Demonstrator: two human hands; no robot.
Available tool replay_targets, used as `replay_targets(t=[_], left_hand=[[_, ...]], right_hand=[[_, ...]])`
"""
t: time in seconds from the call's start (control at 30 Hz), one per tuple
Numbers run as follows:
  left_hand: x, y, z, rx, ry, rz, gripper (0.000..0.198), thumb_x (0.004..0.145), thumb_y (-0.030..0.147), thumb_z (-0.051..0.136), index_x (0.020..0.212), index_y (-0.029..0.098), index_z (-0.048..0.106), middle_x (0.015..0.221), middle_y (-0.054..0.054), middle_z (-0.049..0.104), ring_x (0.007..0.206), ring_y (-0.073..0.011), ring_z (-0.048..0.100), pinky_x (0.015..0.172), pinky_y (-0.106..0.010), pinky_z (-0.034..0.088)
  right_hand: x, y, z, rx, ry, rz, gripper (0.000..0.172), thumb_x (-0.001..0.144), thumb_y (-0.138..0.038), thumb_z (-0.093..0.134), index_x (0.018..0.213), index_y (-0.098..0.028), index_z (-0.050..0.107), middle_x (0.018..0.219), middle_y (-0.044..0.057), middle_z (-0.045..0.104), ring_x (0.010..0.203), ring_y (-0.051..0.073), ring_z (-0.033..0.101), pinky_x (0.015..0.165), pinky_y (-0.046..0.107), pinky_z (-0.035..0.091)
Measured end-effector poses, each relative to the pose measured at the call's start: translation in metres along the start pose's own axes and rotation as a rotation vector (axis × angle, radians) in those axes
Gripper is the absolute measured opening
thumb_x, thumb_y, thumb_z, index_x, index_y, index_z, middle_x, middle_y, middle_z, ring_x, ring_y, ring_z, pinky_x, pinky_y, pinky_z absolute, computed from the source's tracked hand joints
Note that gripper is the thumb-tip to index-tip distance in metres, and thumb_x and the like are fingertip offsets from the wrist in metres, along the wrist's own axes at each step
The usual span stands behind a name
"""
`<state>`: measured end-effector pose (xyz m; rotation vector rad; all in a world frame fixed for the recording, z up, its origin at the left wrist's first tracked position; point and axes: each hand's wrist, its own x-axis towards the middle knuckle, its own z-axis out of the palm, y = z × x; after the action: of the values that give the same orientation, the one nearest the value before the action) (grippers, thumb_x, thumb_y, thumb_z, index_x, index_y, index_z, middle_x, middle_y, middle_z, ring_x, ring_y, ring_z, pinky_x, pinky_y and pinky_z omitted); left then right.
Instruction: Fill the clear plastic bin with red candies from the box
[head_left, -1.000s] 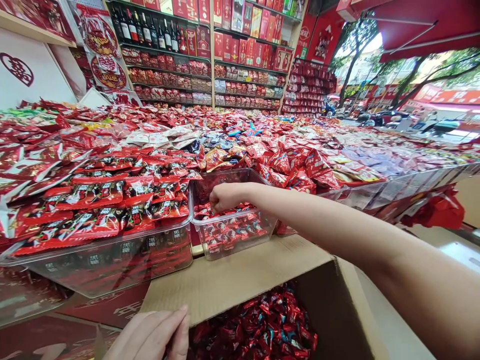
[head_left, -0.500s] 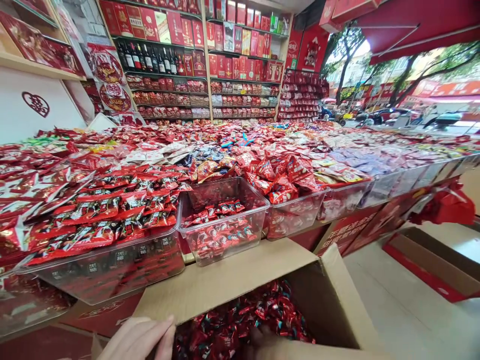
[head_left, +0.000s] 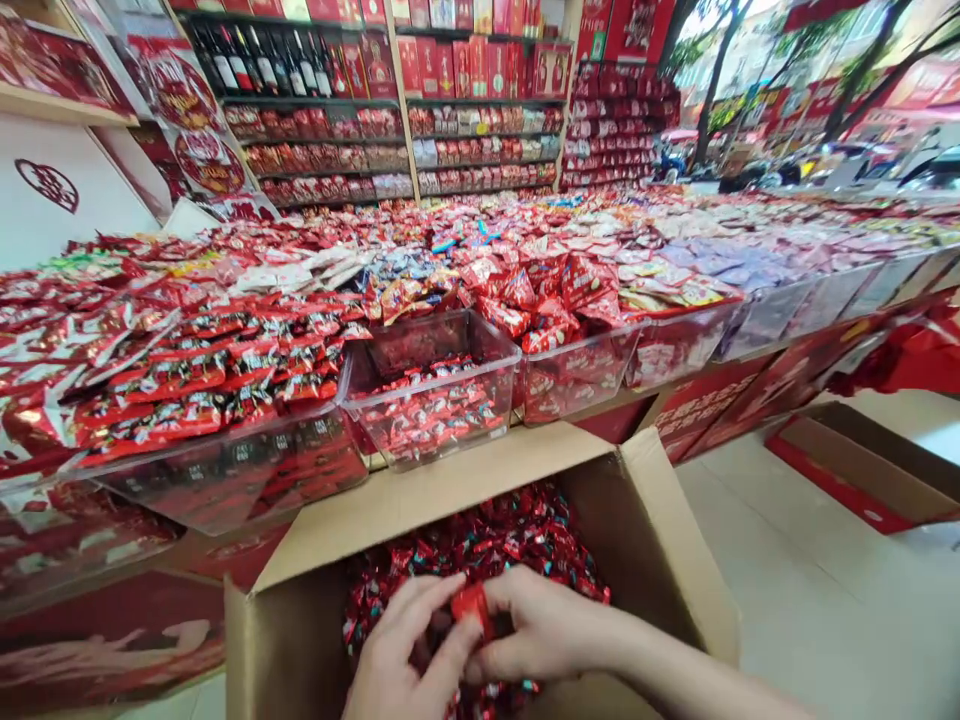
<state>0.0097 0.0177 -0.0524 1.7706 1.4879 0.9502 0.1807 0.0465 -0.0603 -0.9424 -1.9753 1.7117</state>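
Both my hands are inside an open cardboard box (head_left: 667, 540) filled with loose red wrapped candies (head_left: 525, 520). Between them is a single red wrapped candy (head_left: 471, 606). My left hand (head_left: 409, 640) pinches it from the left with thumb and fingers. From the right, my right hand (head_left: 532, 620) has its curled fingers on the same candy. Just beyond the box's back flap stands a clear plastic bin (head_left: 435, 410), partly filled with small red packets.
A bin heaped with black-and-red packets (head_left: 217, 390) stands to the left, and one with red triangular packets (head_left: 570, 300) to the right. Shelves (head_left: 409, 120) with bottles and red boxes line the back. An open carton (head_left: 862, 470) lies on the floor at right.
My left hand has left the box's flap and come into the box. My right hand has risen from among the candies; both now meet at one candy. The view has tilted down.
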Motion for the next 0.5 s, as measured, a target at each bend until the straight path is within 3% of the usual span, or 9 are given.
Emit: replay_targets(t=[0.07, 0.17, 0.23, 0.33, 0.43, 0.5], left_hand=[[0.008, 0.015, -0.002, -0.190, -0.054, -0.174, 0.019, 0.067, 0.036, 0.062, 0.081, 0.024, 0.066, 0.080, -0.001, 0.066, 0.075, -0.0131, 0.060, 0.069, -0.019, 0.048], [0.014, 0.025, -0.002, -0.516, 0.000, -0.393, 0.018, 0.065, 0.036, 0.064, 0.076, 0.022, 0.062, 0.067, 0.003, 0.063, 0.059, -0.0080, 0.054, 0.056, -0.016, 0.045], [0.014, 0.026, -0.001, -0.649, 0.030, -0.465, 0.019, 0.065, 0.037, 0.065, 0.072, 0.020, 0.060, 0.061, 0.004, 0.060, 0.055, -0.0066, 0.050, 0.053, -0.015, 0.043], [0.012, 0.030, 0.000, -0.672, 0.068, -0.461, 0.021, 0.065, 0.039, 0.064, 0.075, 0.021, 0.060, 0.058, 0.005, 0.057, 0.053, -0.0062, 0.047, 0.050, -0.014, 0.042], [0.013, 0.033, -0.002, -0.622, 0.076, -0.359, 0.024, 0.061, 0.035, 0.068, 0.080, 0.022, 0.064, 0.067, 0.003, 0.061, 0.059, -0.0074, 0.053, 0.053, -0.013, 0.044], [0.015, 0.035, -0.005, -0.631, 0.062, -0.279, 0.019, 0.058, 0.031, 0.070, 0.074, 0.022, 0.066, 0.075, 0.001, 0.065, 0.070, -0.0100, 0.058, 0.063, -0.013, 0.047]], right_hand=[[-0.002, -0.010, 0.000, 0.095, 0.091, 0.013, 0.018, 0.064, -0.030, 0.061, 0.069, -0.012, 0.059, 0.057, -0.005, 0.045, 0.054, 0.004, 0.036, 0.050, 0.015, 0.031], [-0.003, -0.015, 0.003, 0.358, 0.214, 0.106, 0.026, 0.062, -0.035, 0.065, 0.061, -0.011, 0.055, 0.052, -0.004, 0.047, 0.049, 0.004, 0.037, 0.047, 0.016, 0.031], [-0.004, -0.017, 0.005, 0.494, 0.252, 0.081, 0.028, 0.064, -0.037, 0.064, 0.061, -0.010, 0.056, 0.054, -0.002, 0.051, 0.049, 0.005, 0.042, 0.049, 0.017, 0.034], [-0.006, -0.021, 0.007, 0.465, 0.287, 0.006, 0.026, 0.068, -0.035, 0.061, 0.063, -0.010, 0.058, 0.056, -0.001, 0.054, 0.051, 0.005, 0.045, 0.051, 0.017, 0.035], [-0.008, -0.024, 0.007, 0.199, 0.340, -0.081, 0.020, 0.069, -0.027, 0.060, 0.059, -0.011, 0.058, 0.053, -0.003, 0.051, 0.050, 0.004, 0.042, 0.049, 0.016, 0.033], [-0.009, -0.025, 0.007, -0.019, 0.464, -0.207, 0.014, 0.070, -0.022, 0.060, 0.061, -0.012, 0.059, 0.056, -0.002, 0.054, 0.053, 0.005, 0.046, 0.052, 0.016, 0.036]])
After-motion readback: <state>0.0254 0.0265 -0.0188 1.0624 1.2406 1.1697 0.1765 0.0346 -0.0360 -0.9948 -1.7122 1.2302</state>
